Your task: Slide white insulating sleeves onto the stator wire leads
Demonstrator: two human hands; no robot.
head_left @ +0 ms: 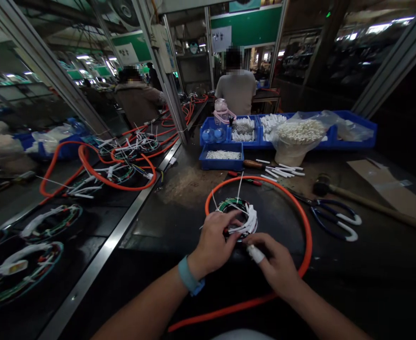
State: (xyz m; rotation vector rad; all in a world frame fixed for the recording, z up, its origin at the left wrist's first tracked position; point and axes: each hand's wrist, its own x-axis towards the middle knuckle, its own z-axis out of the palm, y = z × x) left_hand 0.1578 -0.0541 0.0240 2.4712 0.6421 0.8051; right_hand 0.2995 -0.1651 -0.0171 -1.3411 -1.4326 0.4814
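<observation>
A ring-shaped motor stator (252, 219) lies on the bench, with white sleeving and green, red and black wires around its rim. Thin white cable ties (241, 186) stick up from its far side. A thick orange cable (305, 226) loops around it. My left hand (215, 241) is closed over the stator's left and near side, thumb and fingers on the sleeved wires. At the near right rim is my right hand (276, 262), thumb and index finger pinched together; what sits between them is hidden. White tape wraps the right thumb.
Blue bins (236, 134) with white sleeves stand behind, beside a bag of cable ties (296, 134). Blue-handled scissors (335, 219), a mallet (323, 186) and a screwdriver (255, 164) lie rightward. Left, a metal-edged conveyor (112, 241) carries several stators (27, 269). Two people (236, 89) sit ahead.
</observation>
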